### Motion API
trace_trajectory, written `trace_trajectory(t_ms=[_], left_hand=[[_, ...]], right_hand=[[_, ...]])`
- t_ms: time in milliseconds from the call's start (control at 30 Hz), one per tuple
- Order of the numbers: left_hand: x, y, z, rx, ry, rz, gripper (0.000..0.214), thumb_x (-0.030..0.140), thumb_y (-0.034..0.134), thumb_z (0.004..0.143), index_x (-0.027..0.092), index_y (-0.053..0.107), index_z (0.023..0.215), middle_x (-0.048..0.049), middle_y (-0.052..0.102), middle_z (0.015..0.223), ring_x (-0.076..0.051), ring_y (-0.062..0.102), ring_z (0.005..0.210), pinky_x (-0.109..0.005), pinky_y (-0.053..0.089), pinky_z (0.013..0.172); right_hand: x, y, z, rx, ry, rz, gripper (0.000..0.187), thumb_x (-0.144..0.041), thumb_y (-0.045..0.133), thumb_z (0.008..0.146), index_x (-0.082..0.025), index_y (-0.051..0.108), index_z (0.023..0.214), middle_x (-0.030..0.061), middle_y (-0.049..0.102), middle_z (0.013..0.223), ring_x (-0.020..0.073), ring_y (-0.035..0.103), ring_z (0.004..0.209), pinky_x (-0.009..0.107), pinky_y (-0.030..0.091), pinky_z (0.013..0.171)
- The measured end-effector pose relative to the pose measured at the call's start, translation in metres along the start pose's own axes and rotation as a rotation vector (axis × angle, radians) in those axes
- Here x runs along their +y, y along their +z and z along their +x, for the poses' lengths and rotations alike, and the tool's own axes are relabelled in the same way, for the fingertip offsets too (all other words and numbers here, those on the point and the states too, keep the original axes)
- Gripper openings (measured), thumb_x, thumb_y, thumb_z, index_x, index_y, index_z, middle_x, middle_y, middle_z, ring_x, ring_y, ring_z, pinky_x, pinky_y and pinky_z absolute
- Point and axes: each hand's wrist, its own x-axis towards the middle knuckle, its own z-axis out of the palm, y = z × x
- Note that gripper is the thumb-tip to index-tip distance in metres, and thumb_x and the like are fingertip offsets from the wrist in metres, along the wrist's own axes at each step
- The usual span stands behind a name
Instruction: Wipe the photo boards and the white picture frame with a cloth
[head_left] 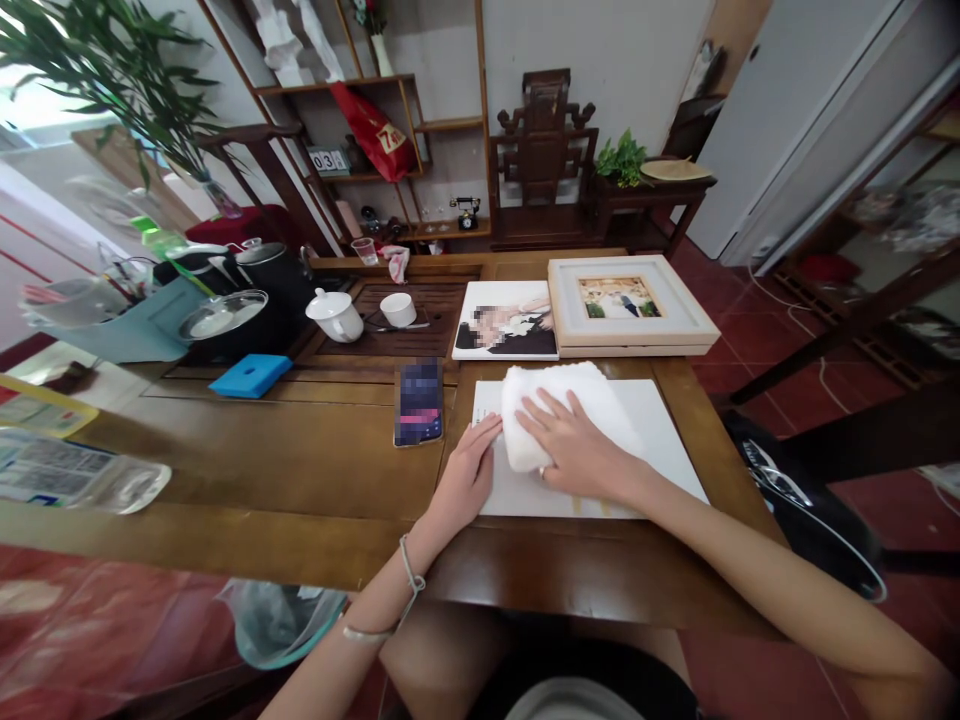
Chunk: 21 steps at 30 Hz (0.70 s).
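Observation:
A flat white board (660, 440) lies on the wooden table (300, 470) in front of me. A folded white cloth (570, 405) rests on its left part. My right hand (577, 445) lies flat on the cloth, fingers stretched out and pressing down. My left hand (469, 475) rests on the board's left edge, fingers extended along it, holding nothing. A phone (418, 402) lies face up just left of the board.
Behind the board lie a photo print (506, 320) and a framed picture (626, 305). A tea tray holds a white teapot (335, 315) and cup (397, 309). A blue pad (250, 375), black kettle and plastic packages sit left. A black bag (795, 500) hangs right.

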Motion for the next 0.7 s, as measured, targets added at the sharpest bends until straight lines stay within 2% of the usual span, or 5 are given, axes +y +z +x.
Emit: trace_trajectory(t_ms=[233,333,500,600,700], left_hand=[[-0.002,0.001,-0.002,0.002,0.010,-0.023,0.041,0.014,0.037,0.099,0.021,0.056,0.134,-0.0128,0.056,0.144,-0.024,0.047,0.140,-0.055,0.027,0.121],[0.000,0.000,-0.001,-0.001,0.008,-0.003,0.041,0.015,0.036,0.099,0.020,0.056,0.134,-0.0136,0.056,0.143,-0.024,0.046,0.140,-0.054,0.028,0.121],[0.001,0.000,0.000,0.005,0.019,0.018,0.041,0.014,0.036,0.099,0.021,0.057,0.134,-0.0124,0.058,0.142,-0.023,0.047,0.139,-0.055,0.029,0.120],[0.000,0.001,-0.001,0.018,0.021,0.009,0.041,0.015,0.037,0.099,0.023,0.057,0.134,-0.0117,0.058,0.142,-0.023,0.048,0.139,-0.054,0.029,0.120],[-0.001,0.002,-0.001,0.020,0.021,0.004,0.041,0.015,0.037,0.099,0.023,0.057,0.134,-0.0121,0.057,0.143,-0.023,0.048,0.139,-0.054,0.030,0.120]], right_hand=[[-0.013,-0.026,-0.075,-0.244,-0.242,0.275,0.081,-0.016,0.052,0.069,-0.020,0.044,0.149,0.0038,0.037,0.157,0.0245,0.024,0.148,0.048,0.014,0.123],[0.009,-0.032,-0.065,-0.235,-0.182,0.322,0.081,-0.014,0.050,0.068,-0.022,0.045,0.148,0.0005,0.036,0.157,0.0219,0.026,0.148,0.045,0.016,0.123],[0.042,-0.012,-0.016,0.012,-0.048,0.194,0.078,-0.016,0.053,0.073,-0.017,0.041,0.150,0.0066,0.032,0.160,0.0256,0.019,0.150,0.051,0.013,0.122],[0.032,0.003,-0.007,0.114,-0.004,0.083,0.078,-0.018,0.056,0.073,-0.014,0.040,0.150,0.0109,0.030,0.160,0.0298,0.015,0.150,0.055,0.009,0.121],[0.008,0.001,-0.024,0.055,-0.044,0.079,0.080,-0.019,0.056,0.072,-0.013,0.041,0.150,0.0124,0.031,0.159,0.0323,0.016,0.150,0.059,0.011,0.120]])
